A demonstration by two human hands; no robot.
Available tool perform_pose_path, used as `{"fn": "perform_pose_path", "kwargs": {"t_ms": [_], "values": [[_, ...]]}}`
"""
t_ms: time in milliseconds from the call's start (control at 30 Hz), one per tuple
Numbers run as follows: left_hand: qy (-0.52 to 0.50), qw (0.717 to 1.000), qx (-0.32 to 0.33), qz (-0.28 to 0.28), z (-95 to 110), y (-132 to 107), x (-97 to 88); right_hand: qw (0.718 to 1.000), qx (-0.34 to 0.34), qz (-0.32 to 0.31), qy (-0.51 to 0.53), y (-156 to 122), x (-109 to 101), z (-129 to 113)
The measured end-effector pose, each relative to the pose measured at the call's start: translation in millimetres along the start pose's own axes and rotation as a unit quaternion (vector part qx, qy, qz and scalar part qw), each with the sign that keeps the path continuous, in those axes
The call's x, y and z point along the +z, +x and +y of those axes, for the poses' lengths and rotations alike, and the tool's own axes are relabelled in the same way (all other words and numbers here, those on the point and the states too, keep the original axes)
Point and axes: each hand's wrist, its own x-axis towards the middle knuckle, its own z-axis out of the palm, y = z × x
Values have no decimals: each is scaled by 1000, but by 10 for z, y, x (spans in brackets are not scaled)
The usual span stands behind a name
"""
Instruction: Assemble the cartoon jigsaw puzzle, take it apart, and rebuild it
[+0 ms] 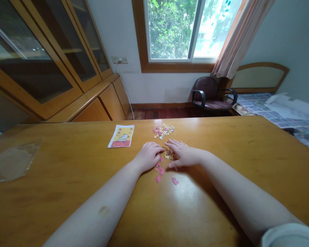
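Note:
Small jigsaw puzzle pieces lie on the wooden table in front of me. My left hand rests at their left side, fingers bent and close together; whatever is under its fingertips is hidden. Just below it are several pink puzzle pieces. My right hand is open, fingers spread, over a group of pale puzzle pieces that it partly covers. A single pink puzzle piece lies apart, nearer to me. Beyond both hands sits a loose heap of yellow, white and pink puzzle pieces.
Left of the heap lies a picture card with a white animal on yellow and pink. A clear plastic bag is at the left of the table. Past the far edge stand a chair, a bed and a cabinet.

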Motion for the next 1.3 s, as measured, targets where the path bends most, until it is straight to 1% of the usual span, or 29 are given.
{"fn": "perform_pose_path", "kwargs": {"t_ms": [67, 133, 233, 333, 400, 467, 533, 600, 667, 833, 933, 1067, 1167, 1300], "values": [[-7, 1000, 12, -4, -9, 4, 9, 1000, -18, 8, -2, 39, 76, -24], [-23, 1000, 10, 2, -31, 10, 16, 999, -47, 23, 0, 76, 124, -19], [-57, 997, -32, 48, -82, 18, 17, 997, -76, 35, 6, 102, 134, 25], [-76, 989, -89, 90, -134, 21, 1, 995, -101, 21, 3, 91, 94, 76], [-86, 986, -110, 95, -154, 22, -9, 992, -128, 9, -6, 83, 68, 103], [-96, 985, -115, 89, -162, 23, -12, 990, -143, 10, -18, 85, 56, 128], [-101, 985, -111, 85, -162, 25, -8, 991, -132, 26, -27, 94, 56, 154], [-103, 985, -109, 84, -160, 25, -4, 993, -102, 46, -33, 101, 58, 176], [-103, 985, -112, 83, -158, 25, -3, 995, -82, 51, -35, 100, 51, 188], [-104, 985, -115, 74, -156, 28, -9, 992, -123, 17, -18, 83, 13, 143], [-103, 985, -114, 76, -155, 33, -7, 991, -132, 17, -14, 82, 28, 83], [-107, 984, -115, 83, -144, 38, -4, 990, -133, 25, -36, 105, 127, 12], [-112, 983, -117, 91, -140, 37, -2, 986, -144, 45, -70, 146, 211, -1], [-117, 982, -119, 92, -158, 32, 10, 977, -159, 110, -88, 217, 263, 64]]}}
